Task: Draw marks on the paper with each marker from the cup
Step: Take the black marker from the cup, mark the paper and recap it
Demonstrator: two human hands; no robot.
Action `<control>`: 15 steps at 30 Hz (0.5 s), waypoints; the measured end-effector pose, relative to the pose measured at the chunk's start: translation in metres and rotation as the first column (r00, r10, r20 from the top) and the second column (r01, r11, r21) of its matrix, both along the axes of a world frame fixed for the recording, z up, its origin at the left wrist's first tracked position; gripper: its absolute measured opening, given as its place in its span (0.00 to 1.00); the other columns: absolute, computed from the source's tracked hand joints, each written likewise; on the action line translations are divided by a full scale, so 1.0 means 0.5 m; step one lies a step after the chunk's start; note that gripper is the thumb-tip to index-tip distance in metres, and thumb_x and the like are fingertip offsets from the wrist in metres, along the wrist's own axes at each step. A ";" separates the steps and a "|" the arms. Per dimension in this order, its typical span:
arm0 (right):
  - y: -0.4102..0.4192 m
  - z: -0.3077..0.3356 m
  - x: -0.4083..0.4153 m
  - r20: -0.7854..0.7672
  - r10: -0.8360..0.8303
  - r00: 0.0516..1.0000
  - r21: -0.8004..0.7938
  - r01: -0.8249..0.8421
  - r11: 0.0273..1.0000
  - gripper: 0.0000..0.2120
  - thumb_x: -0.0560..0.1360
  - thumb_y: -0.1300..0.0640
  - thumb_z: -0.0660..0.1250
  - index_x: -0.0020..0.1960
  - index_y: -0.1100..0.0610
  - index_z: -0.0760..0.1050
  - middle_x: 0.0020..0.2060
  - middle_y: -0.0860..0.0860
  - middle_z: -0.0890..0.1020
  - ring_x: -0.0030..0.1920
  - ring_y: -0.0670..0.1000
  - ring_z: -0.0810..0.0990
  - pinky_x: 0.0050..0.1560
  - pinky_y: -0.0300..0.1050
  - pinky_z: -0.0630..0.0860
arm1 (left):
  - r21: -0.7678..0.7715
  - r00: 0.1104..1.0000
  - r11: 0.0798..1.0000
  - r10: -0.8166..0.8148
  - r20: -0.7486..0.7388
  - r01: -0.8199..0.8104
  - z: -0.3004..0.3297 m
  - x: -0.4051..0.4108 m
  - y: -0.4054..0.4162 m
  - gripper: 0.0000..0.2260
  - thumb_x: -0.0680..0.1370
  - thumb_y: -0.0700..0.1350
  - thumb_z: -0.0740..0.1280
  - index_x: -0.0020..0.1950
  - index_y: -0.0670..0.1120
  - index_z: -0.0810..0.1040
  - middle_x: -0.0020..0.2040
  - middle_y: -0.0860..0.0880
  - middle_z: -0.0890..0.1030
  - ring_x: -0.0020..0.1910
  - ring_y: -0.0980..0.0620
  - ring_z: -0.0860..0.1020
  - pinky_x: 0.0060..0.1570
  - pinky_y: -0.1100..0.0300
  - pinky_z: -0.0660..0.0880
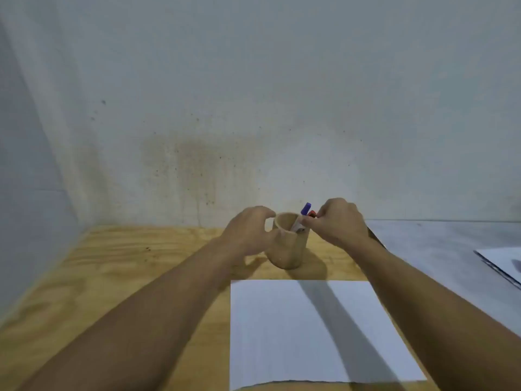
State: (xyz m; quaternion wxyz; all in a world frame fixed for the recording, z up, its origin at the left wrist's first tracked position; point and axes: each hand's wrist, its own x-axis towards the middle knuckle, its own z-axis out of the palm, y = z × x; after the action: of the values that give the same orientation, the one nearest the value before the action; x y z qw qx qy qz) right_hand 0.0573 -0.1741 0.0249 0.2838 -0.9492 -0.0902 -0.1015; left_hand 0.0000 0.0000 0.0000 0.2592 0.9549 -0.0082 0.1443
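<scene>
The cup [286,244] is steadied by the left hand [248,232] curled around it; a marker [306,209] is pinched by the right hand [339,221] for withdrawal, paper [318,331] at 6 o'clock.

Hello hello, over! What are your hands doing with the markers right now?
Left hand steadying cup. Right hand pinching red marker, purple marker beside it. Paper blank. Nothing in the way.
</scene>
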 end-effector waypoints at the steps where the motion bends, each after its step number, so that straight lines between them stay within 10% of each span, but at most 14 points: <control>1: 0.006 -0.005 -0.003 -0.053 -0.021 0.998 0.025 0.023 0.999 0.23 0.69 0.42 0.72 0.30 0.56 0.66 0.25 0.49 0.69 0.27 0.50 0.69 0.27 0.42 0.60 | -0.023 1.000 1.000 0.011 0.003 -0.011 -0.002 0.003 -0.004 0.22 0.74 0.54 0.66 0.65 0.47 0.73 0.66 0.49 0.76 0.65 0.48 0.72 0.63 0.50 0.71; 15: 0.009 0.039 0.004 -0.043 0.041 0.998 0.508 -0.014 0.861 0.11 0.67 0.55 0.76 0.36 0.57 0.75 0.40 0.56 0.85 0.42 0.57 0.86 0.45 0.61 0.83 | -0.163 0.993 0.983 0.099 0.061 -0.088 -0.027 0.039 -0.012 0.19 0.71 0.56 0.69 0.57 0.46 0.80 0.59 0.48 0.81 0.60 0.49 0.77 0.58 0.50 0.74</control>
State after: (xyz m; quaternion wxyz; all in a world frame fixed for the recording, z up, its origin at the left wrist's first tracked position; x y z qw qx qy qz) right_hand 0.0593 -0.1697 0.0443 0.5273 -0.8420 -0.0664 -0.0929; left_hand 0.0196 -0.0061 -0.0135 0.3273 0.9249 0.0396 0.1894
